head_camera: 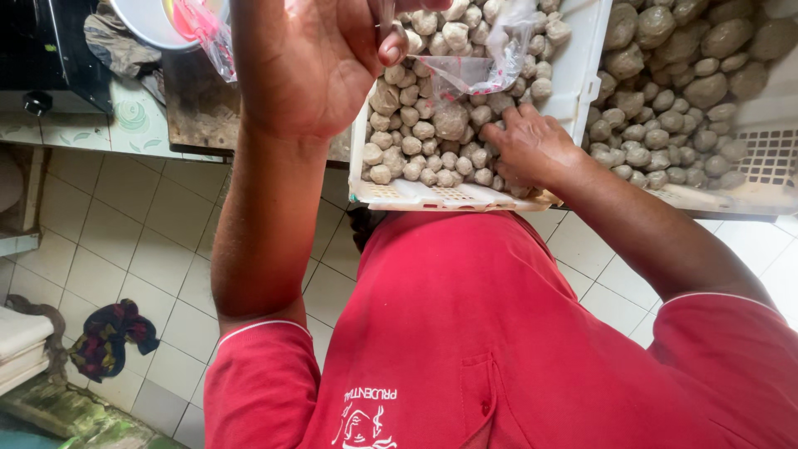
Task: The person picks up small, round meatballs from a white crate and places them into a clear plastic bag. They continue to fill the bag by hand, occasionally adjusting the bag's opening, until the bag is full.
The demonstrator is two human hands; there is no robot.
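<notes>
Grey meatballs (432,133) fill a white plastic crate (582,75), with both hands at work over it.

Head view: the left hand (312,62) is raised, thumb and fingers pinched on the top of a clear plastic bag (478,71) hanging above the crate. The right hand (528,150) lies among the meatballs at the crate's near edge, fingers curled into them. A second crate (769,158) of larger meatballs stands just beside.

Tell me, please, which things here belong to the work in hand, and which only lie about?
In use:
left hand
clear plastic bag
right hand
grey balls
white basket

Lying about:
second basket of bigger balls
dark cloth on the tiled floor
white bowl
</notes>
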